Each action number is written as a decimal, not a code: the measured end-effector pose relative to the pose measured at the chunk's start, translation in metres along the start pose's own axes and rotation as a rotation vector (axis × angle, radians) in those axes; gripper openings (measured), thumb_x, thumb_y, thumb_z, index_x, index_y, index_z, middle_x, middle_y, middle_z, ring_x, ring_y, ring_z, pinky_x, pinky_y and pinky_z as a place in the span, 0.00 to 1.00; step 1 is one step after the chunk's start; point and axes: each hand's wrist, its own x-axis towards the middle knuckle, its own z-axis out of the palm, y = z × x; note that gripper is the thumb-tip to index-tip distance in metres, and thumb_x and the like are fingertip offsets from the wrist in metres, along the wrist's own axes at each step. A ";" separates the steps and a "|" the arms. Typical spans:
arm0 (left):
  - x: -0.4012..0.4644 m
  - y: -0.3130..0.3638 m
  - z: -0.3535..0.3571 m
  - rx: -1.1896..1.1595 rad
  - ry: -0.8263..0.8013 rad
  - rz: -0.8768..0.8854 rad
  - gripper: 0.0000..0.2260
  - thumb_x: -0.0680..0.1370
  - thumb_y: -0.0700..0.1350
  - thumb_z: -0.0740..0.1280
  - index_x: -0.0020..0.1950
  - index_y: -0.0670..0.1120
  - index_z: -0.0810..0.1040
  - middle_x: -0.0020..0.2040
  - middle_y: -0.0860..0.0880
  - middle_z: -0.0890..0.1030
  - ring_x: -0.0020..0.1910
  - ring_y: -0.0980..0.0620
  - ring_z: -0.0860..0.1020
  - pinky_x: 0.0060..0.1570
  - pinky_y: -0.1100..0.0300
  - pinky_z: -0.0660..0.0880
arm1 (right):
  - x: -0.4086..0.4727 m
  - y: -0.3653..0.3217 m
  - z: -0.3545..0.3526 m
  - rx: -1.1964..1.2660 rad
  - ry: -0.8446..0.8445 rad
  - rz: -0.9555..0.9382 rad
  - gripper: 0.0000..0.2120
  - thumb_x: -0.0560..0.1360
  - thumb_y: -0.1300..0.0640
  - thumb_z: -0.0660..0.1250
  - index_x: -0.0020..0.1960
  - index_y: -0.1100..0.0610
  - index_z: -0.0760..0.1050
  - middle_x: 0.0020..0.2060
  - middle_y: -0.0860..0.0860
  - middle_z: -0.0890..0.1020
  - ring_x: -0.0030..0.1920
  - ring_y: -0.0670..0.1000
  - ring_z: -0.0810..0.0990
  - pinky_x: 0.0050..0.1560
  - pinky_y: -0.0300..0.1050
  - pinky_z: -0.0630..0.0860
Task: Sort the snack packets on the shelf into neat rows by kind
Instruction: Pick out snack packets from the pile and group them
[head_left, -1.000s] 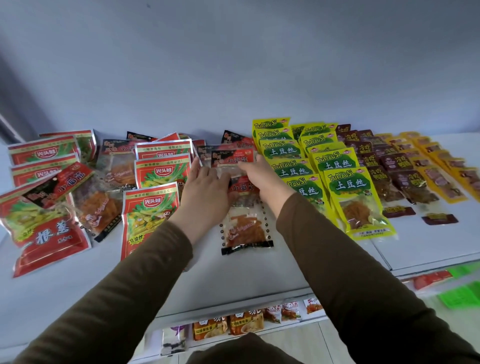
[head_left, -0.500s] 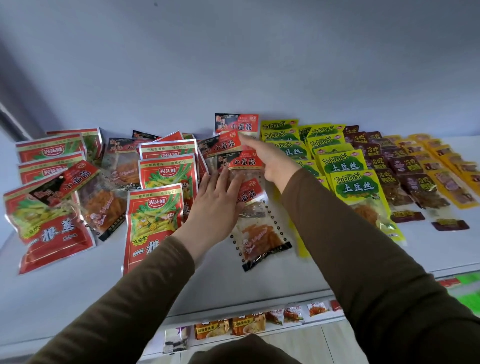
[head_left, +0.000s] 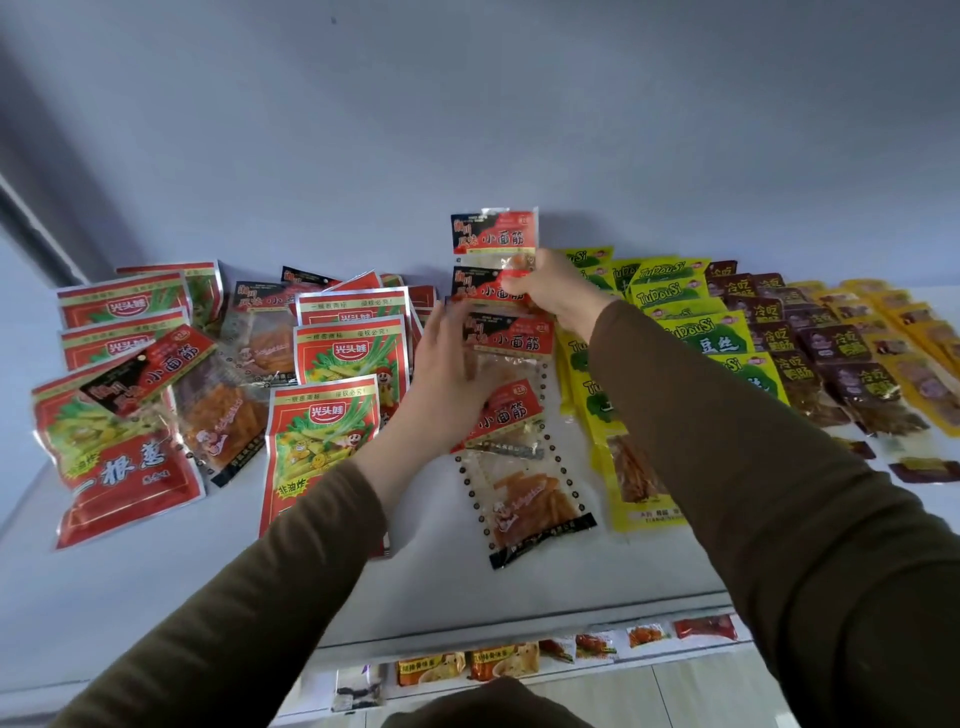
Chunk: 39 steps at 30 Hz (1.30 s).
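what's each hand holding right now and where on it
The right hand pinches the rearmost red-and-black gluten packet at its lower right corner. The left hand grips nothing; its straight fingers rest flat on the packet row.

On the shelf (head_left: 156, 597) the 小面筋 packets (head_left: 511, 410) lie in a row running front to back, with the TuDouSi packets (head_left: 691, 332) to their right and the 兴头娃 packets (head_left: 322, 441) to their left.

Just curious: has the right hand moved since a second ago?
Yes. The right hand has moved away from the person toward the back wall, and now holds a red-and-black packet at the row's far end.
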 end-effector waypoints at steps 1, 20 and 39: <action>0.010 0.007 -0.003 -0.187 0.055 -0.088 0.30 0.81 0.42 0.68 0.79 0.52 0.59 0.77 0.45 0.65 0.76 0.41 0.67 0.70 0.47 0.73 | 0.000 0.001 -0.002 0.001 -0.004 -0.012 0.14 0.77 0.60 0.72 0.61 0.57 0.75 0.54 0.49 0.81 0.52 0.47 0.79 0.57 0.44 0.76; 0.106 -0.008 0.000 -0.549 0.070 -0.485 0.18 0.82 0.28 0.55 0.55 0.46 0.79 0.50 0.44 0.78 0.36 0.54 0.73 0.33 0.62 0.71 | 0.002 0.015 -0.026 0.235 0.031 0.013 0.18 0.78 0.65 0.69 0.66 0.55 0.77 0.66 0.52 0.79 0.68 0.54 0.74 0.74 0.56 0.65; 0.125 -0.017 0.006 -0.887 0.178 -0.482 0.17 0.78 0.55 0.72 0.56 0.42 0.79 0.47 0.44 0.88 0.49 0.43 0.87 0.56 0.46 0.83 | -0.011 0.029 -0.018 0.319 0.116 0.088 0.24 0.78 0.42 0.69 0.66 0.57 0.73 0.54 0.43 0.75 0.58 0.48 0.74 0.51 0.42 0.69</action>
